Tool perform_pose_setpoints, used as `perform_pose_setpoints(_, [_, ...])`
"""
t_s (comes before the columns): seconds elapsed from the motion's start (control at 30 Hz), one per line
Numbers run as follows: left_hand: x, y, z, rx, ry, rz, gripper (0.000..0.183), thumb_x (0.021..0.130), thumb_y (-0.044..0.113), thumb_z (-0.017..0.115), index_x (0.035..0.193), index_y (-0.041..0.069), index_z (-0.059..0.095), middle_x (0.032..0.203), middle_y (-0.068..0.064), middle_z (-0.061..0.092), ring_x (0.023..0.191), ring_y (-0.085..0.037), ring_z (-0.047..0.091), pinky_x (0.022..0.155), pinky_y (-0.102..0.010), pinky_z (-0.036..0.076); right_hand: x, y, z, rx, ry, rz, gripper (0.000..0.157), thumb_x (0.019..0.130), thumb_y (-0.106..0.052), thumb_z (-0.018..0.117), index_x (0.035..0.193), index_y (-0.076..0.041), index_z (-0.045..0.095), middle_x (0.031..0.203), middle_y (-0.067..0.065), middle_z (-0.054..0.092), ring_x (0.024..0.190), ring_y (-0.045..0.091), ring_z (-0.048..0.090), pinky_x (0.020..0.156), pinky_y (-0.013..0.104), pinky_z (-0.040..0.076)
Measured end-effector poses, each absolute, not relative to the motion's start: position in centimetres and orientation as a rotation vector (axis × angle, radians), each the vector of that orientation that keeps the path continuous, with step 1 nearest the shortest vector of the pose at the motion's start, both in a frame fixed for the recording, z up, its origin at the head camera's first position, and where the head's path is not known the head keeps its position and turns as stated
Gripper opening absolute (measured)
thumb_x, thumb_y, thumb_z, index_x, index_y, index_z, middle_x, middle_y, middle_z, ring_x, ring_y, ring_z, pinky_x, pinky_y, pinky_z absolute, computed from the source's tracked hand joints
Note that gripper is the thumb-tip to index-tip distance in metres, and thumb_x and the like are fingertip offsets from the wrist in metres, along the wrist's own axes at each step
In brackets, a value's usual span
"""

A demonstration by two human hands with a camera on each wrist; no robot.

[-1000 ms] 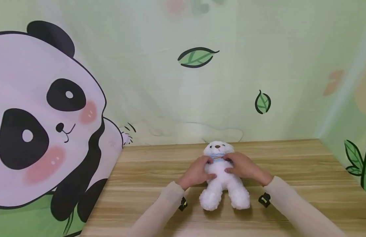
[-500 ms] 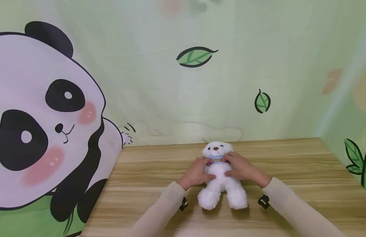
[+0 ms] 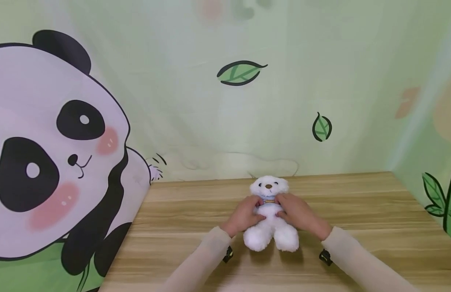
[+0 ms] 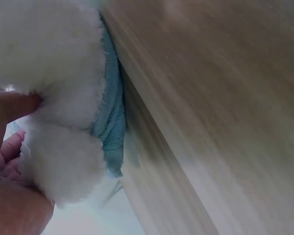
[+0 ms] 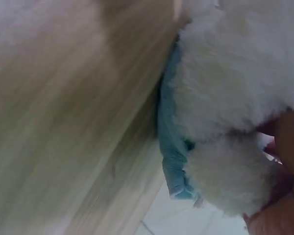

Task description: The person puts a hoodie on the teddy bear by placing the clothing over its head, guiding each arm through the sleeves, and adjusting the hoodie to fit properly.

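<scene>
A white plush bear [image 3: 271,222] with a brown nose is held between both hands near the back of the table. Its head points to the back wall and its legs to the front. Around its neck is a light blue cloth [image 3: 271,207], which also hangs down its back in both wrist views. My left hand [image 3: 243,215] grips the bear's left-hand side in the head view, thumb on the belly. Opposite it, my right hand [image 3: 300,213] grips the other side. White fur [image 4: 54,63] fills much of the left wrist view. The bear's arms are largely hidden by the hands.
The wood-grain table [image 3: 189,207] stretches out on both sides of the bear. Behind it hangs a pale green backdrop [image 3: 196,109] with printed leaves and a large panda [image 3: 13,93] at left. A dark wrist device [image 3: 325,257] shows below the right sleeve.
The bear's feet have drawn back toward its body in the head view, and its face now looks more squarely forward. Both hands keep their grip and have shifted only slightly.
</scene>
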State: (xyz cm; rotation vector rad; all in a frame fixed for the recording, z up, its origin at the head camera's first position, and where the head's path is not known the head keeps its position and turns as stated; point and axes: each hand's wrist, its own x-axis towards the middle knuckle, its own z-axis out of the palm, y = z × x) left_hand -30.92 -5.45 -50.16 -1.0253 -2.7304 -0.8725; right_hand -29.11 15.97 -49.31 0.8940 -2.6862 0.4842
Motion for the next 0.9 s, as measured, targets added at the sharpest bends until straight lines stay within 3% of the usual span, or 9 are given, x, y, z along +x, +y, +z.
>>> perform_pose_setpoints(0.23, [-30.6, -4.4, -50.4, -1.002, -2.665, -0.648, 0.024, 0.080, 0.010, 0.077, 0.088, 0.013, 0.054, 0.085, 0.001, 0.058, 0.080, -0.010, 0.051, 0.071, -0.021, 0.041, -28.7, 15.8, -50.3, 0.840, -2.528, 0.257, 0.029, 0.080, -0.009, 0.077, 0.089, -0.010, 0.050, 0.075, 0.004, 0.056, 0.065, 0.021, 0.055, 0.050, 0.031, 0.042])
perform_pose_setpoints(0.53, [-29.0, -3.5, -50.5, -0.918, -2.569, -0.328, 0.022, 0.077, 0.011, 0.074, 0.077, 0.019, 0.054, 0.077, 0.009, 0.060, 0.076, -0.010, 0.057, 0.072, -0.024, 0.042, -27.9, 15.7, -51.1, 0.716, -2.522, 0.243, 0.037, 0.063, -0.007, 0.084, 0.073, -0.015, 0.049, 0.070, 0.000, 0.059, 0.069, 0.022, 0.056, 0.059, 0.034, 0.043])
perform_pose_setpoints(0.63, [-28.8, -3.6, -50.5, -0.932, -2.527, -0.319, 0.015, 0.083, 0.017, 0.074, 0.084, 0.019, 0.059, 0.082, 0.007, 0.062, 0.078, -0.011, 0.058, 0.069, -0.022, 0.044, -27.9, 16.4, -51.0, 0.709, -2.543, 0.422, 0.030, 0.069, -0.008, 0.082, 0.076, -0.016, 0.053, 0.076, -0.003, 0.059, 0.073, 0.017, 0.055, 0.060, 0.030, 0.045])
perform_pose_setpoints(0.77, [-28.3, -3.8, -50.0, -0.986, -2.508, -0.175, 0.017, 0.091, 0.024, 0.069, 0.107, 0.021, 0.063, 0.101, 0.006, 0.061, 0.094, -0.013, 0.056, 0.075, -0.025, 0.046, -27.9, 18.1, -50.3, 0.780, -2.604, 0.709, 0.015, 0.078, -0.007, 0.072, 0.088, -0.014, 0.064, 0.088, -0.001, 0.064, 0.081, 0.014, 0.059, 0.069, 0.029, 0.049])
perform_pose_setpoints(0.9, [-27.9, -3.6, -49.4, -1.087, -2.486, 0.007, 0.034, 0.094, 0.017, 0.061, 0.126, 0.027, 0.059, 0.119, 0.006, 0.055, 0.110, -0.015, 0.049, 0.085, -0.030, 0.046, -28.0, 19.9, -49.2, 0.916, -2.689, 0.983, 0.029, 0.080, 0.004, 0.059, 0.105, -0.008, 0.066, 0.104, 0.006, 0.067, 0.098, 0.024, 0.063, 0.079, 0.036, 0.054])
